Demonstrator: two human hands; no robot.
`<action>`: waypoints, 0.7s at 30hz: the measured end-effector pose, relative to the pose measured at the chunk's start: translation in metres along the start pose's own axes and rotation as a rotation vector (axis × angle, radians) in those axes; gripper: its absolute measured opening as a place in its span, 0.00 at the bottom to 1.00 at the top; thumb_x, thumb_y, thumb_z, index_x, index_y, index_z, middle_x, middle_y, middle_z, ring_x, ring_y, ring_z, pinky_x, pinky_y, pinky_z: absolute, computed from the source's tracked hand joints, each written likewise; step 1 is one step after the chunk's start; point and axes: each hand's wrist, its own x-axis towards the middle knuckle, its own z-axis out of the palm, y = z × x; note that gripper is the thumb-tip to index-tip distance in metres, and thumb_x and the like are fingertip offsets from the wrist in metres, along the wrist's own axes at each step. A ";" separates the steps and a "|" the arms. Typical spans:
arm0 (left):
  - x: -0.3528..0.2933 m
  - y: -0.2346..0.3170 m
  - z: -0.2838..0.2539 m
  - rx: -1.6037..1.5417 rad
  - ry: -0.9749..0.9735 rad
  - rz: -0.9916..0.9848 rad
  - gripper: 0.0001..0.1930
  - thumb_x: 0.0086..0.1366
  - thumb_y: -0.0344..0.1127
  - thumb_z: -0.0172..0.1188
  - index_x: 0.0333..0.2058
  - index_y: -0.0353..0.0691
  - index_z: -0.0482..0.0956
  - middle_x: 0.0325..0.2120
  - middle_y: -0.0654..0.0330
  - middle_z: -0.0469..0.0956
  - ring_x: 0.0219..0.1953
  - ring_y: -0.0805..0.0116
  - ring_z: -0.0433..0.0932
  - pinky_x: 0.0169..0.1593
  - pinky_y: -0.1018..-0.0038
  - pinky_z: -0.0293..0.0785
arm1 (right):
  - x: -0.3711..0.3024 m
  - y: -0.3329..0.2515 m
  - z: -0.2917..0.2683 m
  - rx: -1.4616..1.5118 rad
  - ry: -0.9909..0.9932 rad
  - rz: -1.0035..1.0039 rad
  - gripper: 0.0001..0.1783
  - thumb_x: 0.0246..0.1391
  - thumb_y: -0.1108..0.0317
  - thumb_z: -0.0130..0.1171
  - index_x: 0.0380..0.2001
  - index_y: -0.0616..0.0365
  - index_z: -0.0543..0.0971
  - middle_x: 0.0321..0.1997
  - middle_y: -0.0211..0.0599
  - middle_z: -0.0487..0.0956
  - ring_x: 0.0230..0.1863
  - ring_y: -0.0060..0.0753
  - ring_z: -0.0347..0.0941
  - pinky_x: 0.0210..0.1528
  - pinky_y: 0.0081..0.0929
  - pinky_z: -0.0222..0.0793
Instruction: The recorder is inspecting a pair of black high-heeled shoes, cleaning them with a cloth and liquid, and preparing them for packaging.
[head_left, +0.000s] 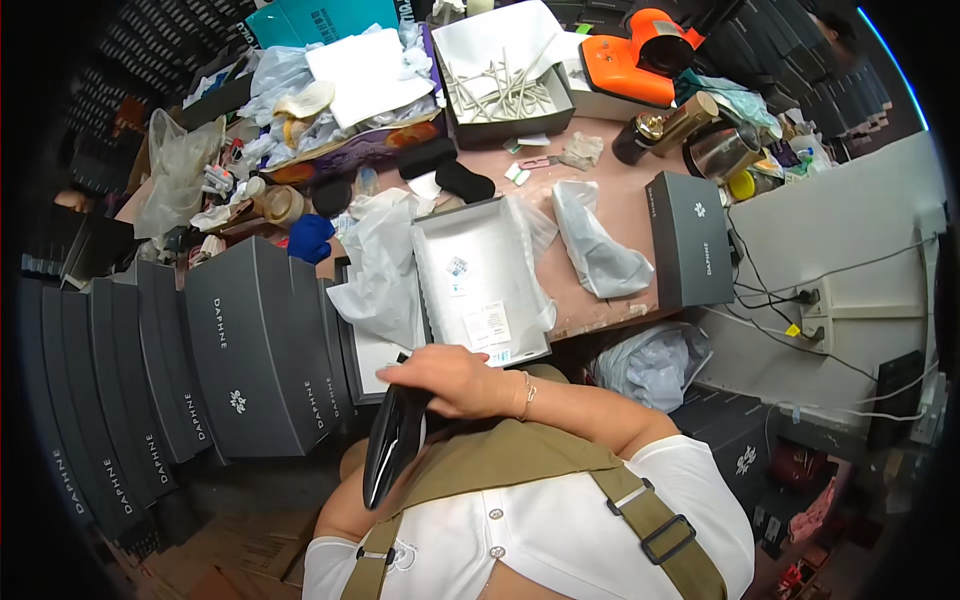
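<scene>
My right hand (455, 382), with a thin bracelet at its wrist, is closed around a glossy black pointed shoe (393, 445) just in front of my chest. The shoe's toe points down toward my lap. Only part of my left arm (342, 492) shows; the left hand is hidden. Beyond my right hand lies an open shoe box (425, 275), white inside, holding a small packet (457, 266) and paper slips (488, 322). Crumpled white tissue paper (382, 270) hangs over the box's left side. Another tissue bundle (600, 245) lies to its right.
Dark grey shoe boxes (250, 350) stand in a row at left; another grey box (692, 240) is upright at right. Behind are a box of pale sticks (505, 95), an orange device (630, 75) and a carton of tissue (355, 140). Cables (770, 295) hang by the right wall.
</scene>
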 end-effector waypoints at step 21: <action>0.090 -0.041 0.009 -0.716 0.390 0.791 0.27 0.66 0.50 0.46 0.51 0.29 0.68 0.51 0.37 0.68 0.54 0.35 0.67 0.59 0.45 0.65 | 0.041 0.325 -0.143 -0.449 0.121 0.452 0.22 0.42 0.70 0.57 0.44 0.62 0.72 0.46 0.53 0.74 0.50 0.55 0.70 0.53 0.39 0.66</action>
